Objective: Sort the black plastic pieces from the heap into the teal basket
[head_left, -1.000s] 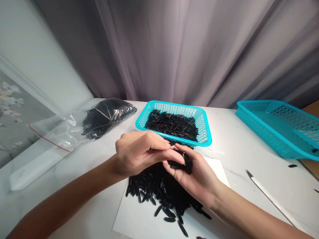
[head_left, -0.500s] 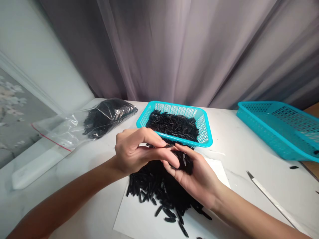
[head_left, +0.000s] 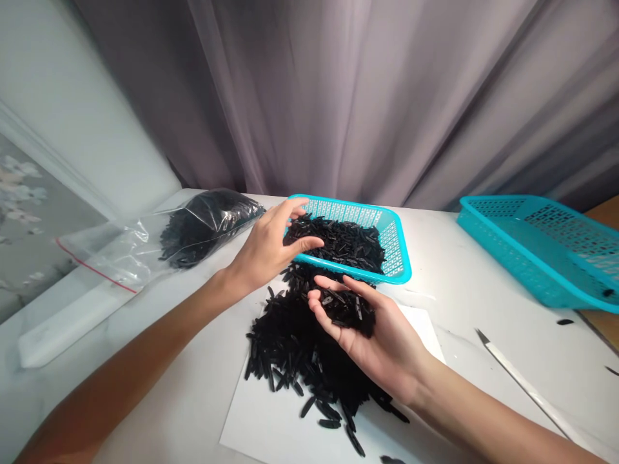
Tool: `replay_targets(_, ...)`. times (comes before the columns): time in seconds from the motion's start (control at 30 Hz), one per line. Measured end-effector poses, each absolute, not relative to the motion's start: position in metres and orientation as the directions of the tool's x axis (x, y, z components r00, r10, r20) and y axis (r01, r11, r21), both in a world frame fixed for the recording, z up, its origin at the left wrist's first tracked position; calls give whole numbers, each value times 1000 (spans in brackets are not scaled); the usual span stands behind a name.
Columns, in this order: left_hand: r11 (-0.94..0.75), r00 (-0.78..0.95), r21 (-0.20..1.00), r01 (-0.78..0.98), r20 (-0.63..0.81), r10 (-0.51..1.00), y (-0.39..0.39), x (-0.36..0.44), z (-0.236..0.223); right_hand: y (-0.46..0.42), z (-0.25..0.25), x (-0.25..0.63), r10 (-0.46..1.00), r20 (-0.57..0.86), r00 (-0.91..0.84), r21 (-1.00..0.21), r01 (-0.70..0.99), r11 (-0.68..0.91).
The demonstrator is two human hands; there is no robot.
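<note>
My left hand [head_left: 271, 245] is open above the left side of a turquoise plastic basket [head_left: 405, 258], its thumb and fingers spread with nothing visible between them. Inside the basket lies a layer of small, long black pieces [head_left: 338, 241]. Cupped palm up, my right hand [head_left: 387, 345] holds a handful of the same black pieces [head_left: 349, 310] just in front of the basket. Below it, a large heap of black pieces [head_left: 285, 348] spreads over a white sheet of paper [head_left: 256, 425].
A clear zip bag [head_left: 213, 225] of black pieces lies at the left, over a long white object [head_left: 62, 332]. At the right stand a second turquoise basket [head_left: 512, 258] and a white-handled craft knife [head_left: 525, 386]. A few stray pieces lie nearby. A grey curtain [head_left: 338, 96] hangs behind.
My left hand has moved from my right hand up and left to the basket. Its pinch on a black piece has opened. My right hand has stayed nearly still, still cupping its handful.
</note>
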State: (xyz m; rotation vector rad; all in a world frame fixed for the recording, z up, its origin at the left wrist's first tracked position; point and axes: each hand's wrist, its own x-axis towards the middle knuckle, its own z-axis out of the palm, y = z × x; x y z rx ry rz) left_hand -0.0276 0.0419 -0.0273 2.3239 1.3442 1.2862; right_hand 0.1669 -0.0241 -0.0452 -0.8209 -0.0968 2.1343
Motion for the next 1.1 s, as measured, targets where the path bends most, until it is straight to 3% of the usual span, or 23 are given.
replay_targets(0.07,-661,387,462,592,556,736,27,-27,-16,-23,-43,167,736,-505,-451,-334,-684,-649)
replay_targets(0.13,-741,645,429,517,375,666,10,-23,-7,-22,-41,167,740,-491,-460,-332,-687,-647)
replay_targets(0.23,-753,746,434,496,231,624,-5,-15,-3,-23,-42,167,738,-521,-430,-328,-697,-638)
replay_targets(0.43,-694,667,508,510,275,692,-4,-13,-6,-25,-43,165,746,-515,-422,-303,-724,-619)
replay_targets(0.63,-730,699,442,521,269,662,-4,-12,-7,-26,-43,165,740,-547,-392,-284,-745,-604)
replay_targets(0.8,-691,588,522,499,382,713,-5,-12,-4,-25,-42,165,745,-510,-430,-249,-755,-607)
replay_targets(1.1,-574,480,711,407,367,796,-8,-8,8,-23,-40,165,739,-503,-449,-267,-732,-627)
